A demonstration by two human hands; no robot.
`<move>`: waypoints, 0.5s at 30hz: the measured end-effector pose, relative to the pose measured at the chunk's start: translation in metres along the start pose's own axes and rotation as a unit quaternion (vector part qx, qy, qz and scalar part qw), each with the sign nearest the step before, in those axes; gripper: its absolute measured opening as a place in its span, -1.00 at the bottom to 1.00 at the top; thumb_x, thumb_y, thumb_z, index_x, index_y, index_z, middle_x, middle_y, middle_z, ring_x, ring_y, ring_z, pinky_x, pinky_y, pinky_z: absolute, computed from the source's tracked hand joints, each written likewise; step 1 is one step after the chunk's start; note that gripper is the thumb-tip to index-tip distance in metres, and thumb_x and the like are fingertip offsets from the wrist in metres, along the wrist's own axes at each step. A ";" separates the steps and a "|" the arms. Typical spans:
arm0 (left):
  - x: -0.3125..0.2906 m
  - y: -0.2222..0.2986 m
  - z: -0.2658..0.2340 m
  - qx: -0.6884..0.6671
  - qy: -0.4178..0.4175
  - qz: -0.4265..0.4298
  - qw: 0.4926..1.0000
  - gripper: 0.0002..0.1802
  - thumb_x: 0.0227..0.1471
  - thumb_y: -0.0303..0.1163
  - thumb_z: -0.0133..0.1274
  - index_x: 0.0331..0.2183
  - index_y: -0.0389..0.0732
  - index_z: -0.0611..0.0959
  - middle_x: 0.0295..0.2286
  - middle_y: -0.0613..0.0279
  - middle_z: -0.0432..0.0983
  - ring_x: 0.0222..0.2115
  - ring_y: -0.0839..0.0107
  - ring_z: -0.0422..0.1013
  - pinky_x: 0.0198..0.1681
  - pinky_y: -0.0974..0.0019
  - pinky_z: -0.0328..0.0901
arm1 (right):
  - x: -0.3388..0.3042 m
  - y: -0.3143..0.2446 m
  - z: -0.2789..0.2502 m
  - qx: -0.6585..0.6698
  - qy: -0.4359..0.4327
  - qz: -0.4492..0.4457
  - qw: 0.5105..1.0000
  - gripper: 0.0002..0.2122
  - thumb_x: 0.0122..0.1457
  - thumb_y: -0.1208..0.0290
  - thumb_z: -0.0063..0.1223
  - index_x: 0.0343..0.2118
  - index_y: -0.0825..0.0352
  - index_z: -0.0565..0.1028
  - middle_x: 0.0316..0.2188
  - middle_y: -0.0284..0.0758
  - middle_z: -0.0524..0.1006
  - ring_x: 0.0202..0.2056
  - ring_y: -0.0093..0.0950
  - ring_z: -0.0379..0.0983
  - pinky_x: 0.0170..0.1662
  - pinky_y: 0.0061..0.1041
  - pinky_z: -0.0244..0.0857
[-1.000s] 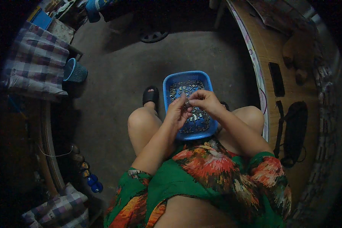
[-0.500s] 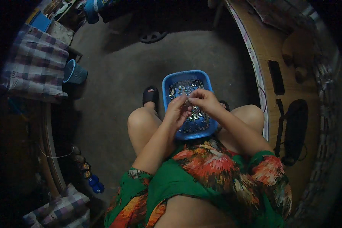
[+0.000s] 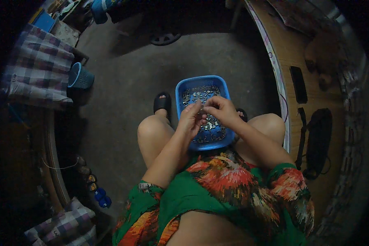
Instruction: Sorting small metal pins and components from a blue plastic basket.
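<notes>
Seeing loads of tiny metal pins [image 3: 211, 124] in blue basket [image 3: 213, 146], mid-frame. Holding left hand [image 3: 191, 118] and right hand [image 3: 222, 111] together over them; can't tell grip on either, too blurry at fingertips. Probably light, stiff, bit slippery, so best pinched mid-length.

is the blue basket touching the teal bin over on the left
Apart: the head view shows a wide stretch of grey floor between the blue basket and the teal bin.

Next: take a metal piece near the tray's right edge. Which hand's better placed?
Probably the right hand: it's above the right side of the tray, nearer those pieces. The left hand is further left, fingers curled.
</notes>
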State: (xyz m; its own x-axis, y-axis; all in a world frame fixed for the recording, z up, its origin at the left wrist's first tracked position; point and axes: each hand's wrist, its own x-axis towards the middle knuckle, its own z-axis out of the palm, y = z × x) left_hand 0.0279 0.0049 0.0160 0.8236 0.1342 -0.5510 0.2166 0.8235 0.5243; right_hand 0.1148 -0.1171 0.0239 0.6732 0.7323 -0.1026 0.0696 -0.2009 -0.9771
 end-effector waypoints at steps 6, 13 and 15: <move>-0.002 0.001 0.003 -0.004 -0.021 0.008 1.000 -0.76 -0.03 -0.17 -0.04 -0.47 -0.14 0.43 -0.61 0.36 0.38 -0.63 0.59 0.31 -0.64 0.55 0.23 | 0.000 -0.003 -0.003 0.098 -0.019 0.029 0.995 -0.88 -0.07 0.50 0.05 -0.43 0.34 0.42 -0.50 -0.42 0.43 -0.48 -0.68 0.31 -0.44 -0.67 0.22; 0.003 0.001 0.000 -0.052 -0.023 0.007 0.998 -0.68 0.04 -0.12 -0.17 -0.39 -0.20 0.42 -0.58 0.27 0.37 -0.65 0.53 0.27 -0.65 0.52 0.17 | 0.002 -0.010 -0.016 0.318 -0.033 0.251 0.914 -0.88 0.07 0.43 -0.12 -0.35 0.33 0.35 -0.57 -0.43 0.37 -0.61 -0.72 0.20 -0.68 -0.78 0.05; 0.004 0.000 -0.004 -0.071 -0.024 0.011 0.997 -0.66 0.05 -0.11 -0.20 -0.39 -0.22 0.41 -0.58 0.26 0.36 -0.65 0.53 0.25 -0.65 0.52 0.15 | 0.003 -0.008 -0.015 0.332 -0.034 0.265 0.905 -0.89 0.09 0.43 -0.15 -0.36 0.34 0.34 -0.57 -0.43 0.36 -0.63 -0.72 0.20 -0.70 -0.80 0.03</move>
State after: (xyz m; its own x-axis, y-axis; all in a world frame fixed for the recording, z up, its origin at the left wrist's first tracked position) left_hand 0.0287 0.0078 0.0111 0.8517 0.1290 -0.5079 0.1250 0.8913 0.4359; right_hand 0.1270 -0.1233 0.0347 0.4350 0.6900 -0.5785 -0.7221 -0.1164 -0.6819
